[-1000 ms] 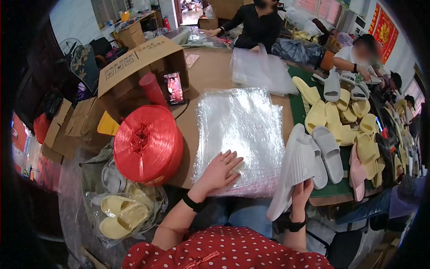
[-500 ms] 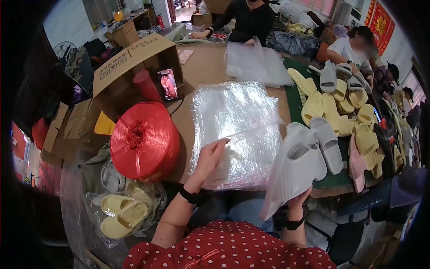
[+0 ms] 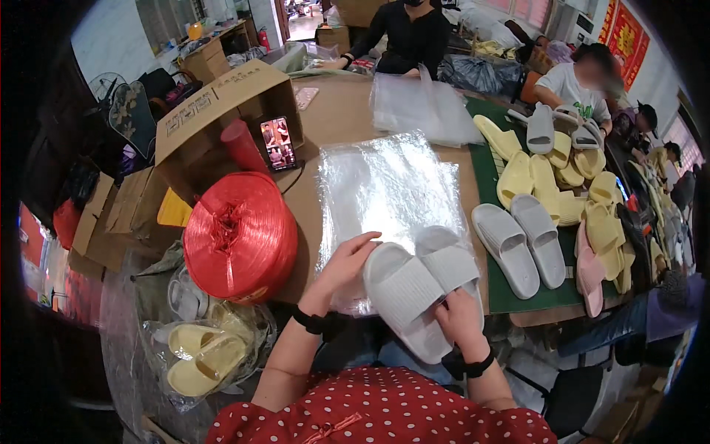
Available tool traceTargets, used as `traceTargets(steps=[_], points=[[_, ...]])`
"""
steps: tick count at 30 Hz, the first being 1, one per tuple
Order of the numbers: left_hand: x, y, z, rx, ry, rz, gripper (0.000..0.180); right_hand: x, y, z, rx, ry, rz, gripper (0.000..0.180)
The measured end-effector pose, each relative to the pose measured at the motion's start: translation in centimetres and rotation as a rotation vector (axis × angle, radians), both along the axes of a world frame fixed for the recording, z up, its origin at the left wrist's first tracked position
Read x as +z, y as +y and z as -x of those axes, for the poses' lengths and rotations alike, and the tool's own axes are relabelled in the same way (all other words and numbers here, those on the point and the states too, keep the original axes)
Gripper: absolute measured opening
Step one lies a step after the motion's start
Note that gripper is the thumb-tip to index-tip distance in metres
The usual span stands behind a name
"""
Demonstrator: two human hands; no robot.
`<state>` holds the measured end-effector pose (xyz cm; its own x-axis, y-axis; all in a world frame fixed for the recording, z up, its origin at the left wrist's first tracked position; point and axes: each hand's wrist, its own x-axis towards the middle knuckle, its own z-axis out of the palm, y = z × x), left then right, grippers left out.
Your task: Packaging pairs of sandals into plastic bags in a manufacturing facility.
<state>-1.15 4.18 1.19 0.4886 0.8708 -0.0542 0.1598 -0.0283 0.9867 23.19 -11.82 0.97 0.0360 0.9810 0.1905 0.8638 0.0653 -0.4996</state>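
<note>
A pair of pale grey slide slippers hangs over the near right part of a stack of clear plastic bags. My right hand grips the pair at the foot openings, its fingers partly hidden inside. Beside the toe of the left slipper is my left hand, fingers stretched out above the bags and holding nothing that I can make out. Another pale grey pair of slides lies on the green mat to the right.
Yellow slides and pink slides crowd the mat. A big red twine roll, a cardboard box and a phone stand left. More bags lie at the back. Bagged yellow slides sit lower left. Co-workers are beyond the table.
My right hand has brought the grey slippers leftward over the bag stack, uncovering the pair on the mat. The fingers of my left hand have straightened from their pinch at the bags.
</note>
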Motion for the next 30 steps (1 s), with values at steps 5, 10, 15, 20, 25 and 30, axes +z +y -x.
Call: traceTargets(steps=[5, 10, 15, 20, 25, 30], points=[[-1.0, -0.2, 0.1, -0.078, -0.204, 0.018, 0.037, 0.0, 0.0, 0.0, -0.039, -0.091, -0.003, 0.025], [3.6, -3.7, -1.5, -0.105, 0.421, -0.888, 0.039, 0.5, 0.1, 0.7, -0.036, -0.105, -0.039, 0.025], [4.7, -5.7, -1.9, -0.246, 0.325, -0.877, 0.041, 1.6, 2.6, 2.4, -0.006, -0.021, -0.056, 0.022], [5.5, -7.0, -1.8, -0.273, 0.242, -0.87, 0.042, -0.5, 6.5, 2.5, 0.115, -0.03, -0.272, 0.021], [6.4, -8.0, -0.6, -0.378, 0.213, -0.783, 0.043, 0.4, 12.2, 5.2, 0.053, -0.103, -0.164, 0.02], [7.6, -8.9, 0.3, -0.405, 0.185, -0.738, 0.041, 1.0, 16.7, 6.7, -0.067, 0.048, -0.249, 0.033]])
